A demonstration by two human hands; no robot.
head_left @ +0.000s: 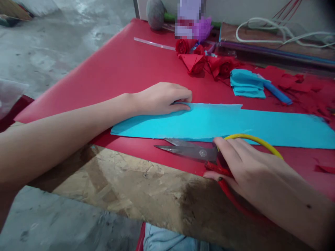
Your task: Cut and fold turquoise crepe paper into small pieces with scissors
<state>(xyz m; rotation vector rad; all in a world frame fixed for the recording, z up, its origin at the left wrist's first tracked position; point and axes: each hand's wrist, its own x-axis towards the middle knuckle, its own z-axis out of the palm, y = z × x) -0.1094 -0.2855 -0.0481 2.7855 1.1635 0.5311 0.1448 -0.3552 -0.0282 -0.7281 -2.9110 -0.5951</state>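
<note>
A long strip of folded light-blue crepe paper (274, 127) lies across the red sheet, running off past the right edge of the view. My left hand (164, 97) rests on its left part, fingers curled and thumb pressed at the far edge, gripping the paper. In my right hand (246, 164) is a pair of scissors (193, 150) with one yellow and one red handle. Their blades are slightly apart and point left, along the near edge of the strip. Whether the upper blade touches the paper, I cannot tell.
Red paper roses (195, 62) lie at the back, near a small stack of blue paper pieces (247, 83) and a blue pen-like stick (277, 92). Red scraps (295, 82) cover the right side. A white cable (261, 41) lies behind. The wooden board's edge (146, 174) is nearest me.
</note>
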